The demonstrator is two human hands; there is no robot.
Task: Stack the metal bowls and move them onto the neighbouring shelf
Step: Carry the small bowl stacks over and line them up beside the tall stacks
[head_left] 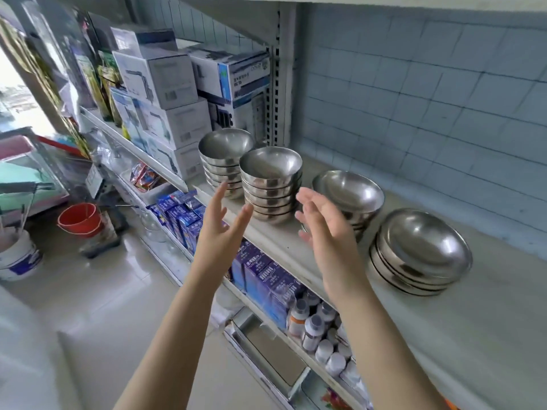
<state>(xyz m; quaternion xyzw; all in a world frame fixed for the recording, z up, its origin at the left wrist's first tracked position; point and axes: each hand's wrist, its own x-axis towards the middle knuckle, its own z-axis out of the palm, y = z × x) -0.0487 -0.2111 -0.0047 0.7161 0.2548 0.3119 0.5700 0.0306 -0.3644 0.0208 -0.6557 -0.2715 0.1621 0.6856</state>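
Bright daylight, but a soft, bendy picture.

Strong white light comes in from the opening (14,93) on the far left, so bright there that little shows. The floor (118,291) shines with pale glare. The bowls (270,184) gleam, with bright spots and dark patches, and soft shadows lie beside them. The tiled wall (444,99) looks dimmer and bluish. Straight lines bend near the edges, and the corners look smeared. The left hand (219,229) and right hand (322,232) are a little blurry, and the print on the boxes (165,78) is too fuzzy to read.
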